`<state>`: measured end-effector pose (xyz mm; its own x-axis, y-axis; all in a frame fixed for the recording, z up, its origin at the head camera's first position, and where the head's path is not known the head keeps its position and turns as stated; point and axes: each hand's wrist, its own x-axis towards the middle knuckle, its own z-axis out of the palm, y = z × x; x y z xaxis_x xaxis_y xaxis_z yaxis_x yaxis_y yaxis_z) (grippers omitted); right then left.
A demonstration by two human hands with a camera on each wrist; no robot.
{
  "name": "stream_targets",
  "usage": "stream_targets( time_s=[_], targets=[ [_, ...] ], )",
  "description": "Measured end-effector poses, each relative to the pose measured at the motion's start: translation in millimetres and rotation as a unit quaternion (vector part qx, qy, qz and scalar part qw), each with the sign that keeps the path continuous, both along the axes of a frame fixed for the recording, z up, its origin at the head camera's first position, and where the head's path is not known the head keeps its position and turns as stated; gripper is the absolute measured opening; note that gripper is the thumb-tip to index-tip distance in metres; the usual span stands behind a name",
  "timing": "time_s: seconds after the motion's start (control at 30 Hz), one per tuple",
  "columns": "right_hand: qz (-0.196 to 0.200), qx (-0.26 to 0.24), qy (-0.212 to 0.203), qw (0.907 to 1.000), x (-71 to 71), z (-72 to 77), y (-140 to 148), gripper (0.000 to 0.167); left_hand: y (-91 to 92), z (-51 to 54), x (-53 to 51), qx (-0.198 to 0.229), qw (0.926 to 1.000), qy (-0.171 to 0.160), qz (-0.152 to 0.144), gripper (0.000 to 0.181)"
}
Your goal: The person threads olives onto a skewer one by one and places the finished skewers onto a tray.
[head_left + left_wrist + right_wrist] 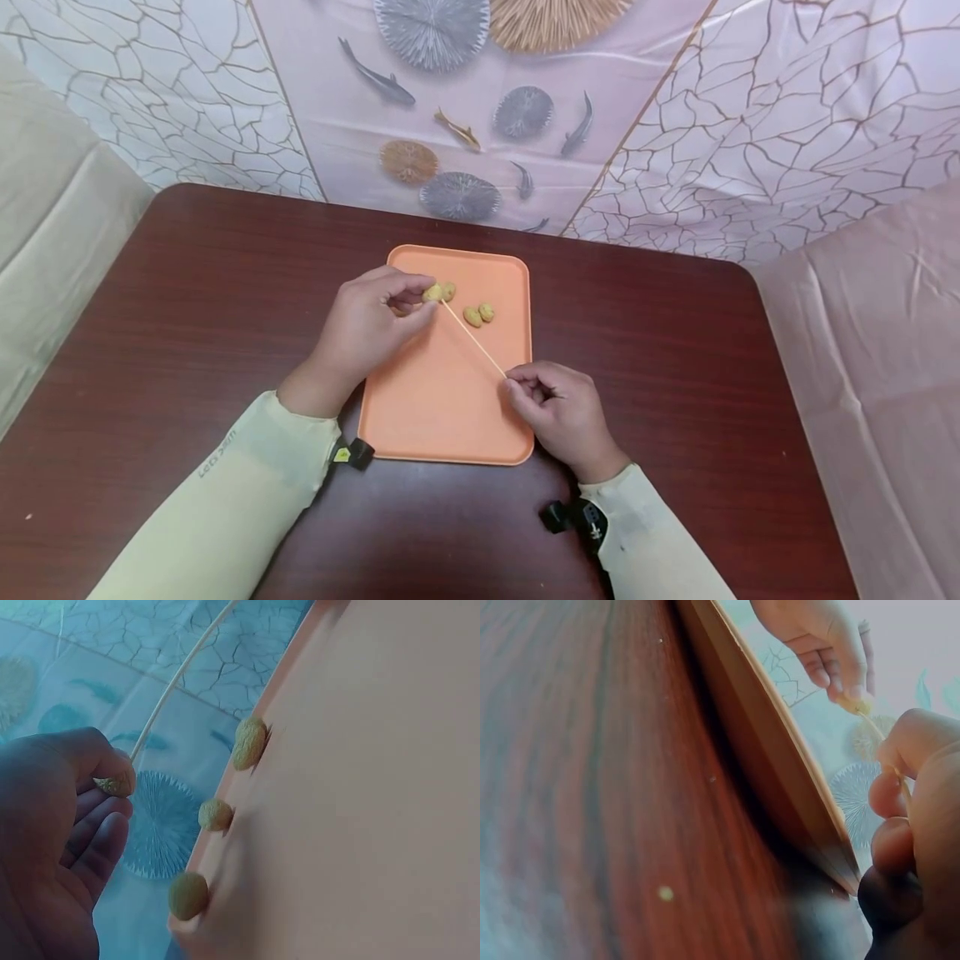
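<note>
Between thumb and fingertips, my left hand (372,323) pinches a small yellow-brown potato-like lump (118,782) over the far left part of an orange tray (442,417). My right hand (561,408), at the tray's right edge, grips one end of a thin pale wooden skewer (476,340). The skewer slants up to the left, and its far end meets the held lump; how deep it goes in is hidden. Three more lumps lie on the tray: one beside the left fingertips (448,291), and a pair (480,314) to its right.
The tray lies on a dark red-brown table (660,350). Behind the table hangs a patterned cloth (480,125), with plain pale cloth (885,333) at the sides. A dark wrist camera (360,454) sits below the left wrist, another (557,517) below the right.
</note>
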<state>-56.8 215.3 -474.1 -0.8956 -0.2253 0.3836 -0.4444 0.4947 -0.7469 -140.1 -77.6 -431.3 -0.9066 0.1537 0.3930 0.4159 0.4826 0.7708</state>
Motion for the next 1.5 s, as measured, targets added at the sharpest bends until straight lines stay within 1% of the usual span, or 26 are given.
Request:
stream_targets(
  time_s=[0.13,0.23,0.37,0.63,0.77,0.9,1.03,1.2,1.37,1.5],
  targets=[
    [-0.002,-0.001,-0.003,1.0,0.2,1.0,-1.0,0.005,7.5,2.9,5.0,-0.023,0.9995,0.009,-0.022,0.024],
    [-0.005,-0.01,0.0,0.9999,0.2,0.8,-1.1,0.006,13.2,6.6,9.7,-0.041,0.9984,0.014,-0.037,0.026],
    [-0.008,-0.025,0.007,0.9996,-0.1,0.8,-0.9,0.007,20.0,11.7,15.4,-0.065,0.9964,0.025,-0.049,0.025],
    [-0.004,-0.048,0.02,0.9987,-0.7,0.4,-0.5,0.008,32.9,20.6,27.5,-0.119,0.9892,0.049,-0.07,0.024],
    [-0.004,-0.051,0.02,0.9985,-0.7,1.0,0.0,0.003,38.4,21.2,32.4,-0.136,0.9858,0.057,-0.081,0.024],
    [-0.005,-0.052,0.024,0.9984,-0.7,0.9,-0.1,0.003,43.6,20.7,37.7,-0.14,0.9837,0.064,-0.093,0.027],
    [-0.009,-0.051,0.03,0.9982,-1.1,-0.2,-0.9,0.011,47.8,19.7,42.8,-0.135,0.983,0.071,-0.102,0.025],
    [-0.007,-0.054,0.032,0.998,-2.0,0.3,-1.0,0.01,52.3,18.3,48.3,-0.14,0.9805,0.081,-0.111,0.024],
    [-0.007,-0.05,0.036,0.9981,-1.7,0.1,-0.1,0.011,56.5,14.2,52.0,-0.144,0.9782,0.091,-0.119,0.025],
    [-0.009,-0.05,0.038,0.998,-2.0,-0.9,0.8,0.011,59.4,13.4,53.5,-0.145,0.9778,0.089,-0.122,0.025]
  ],
)
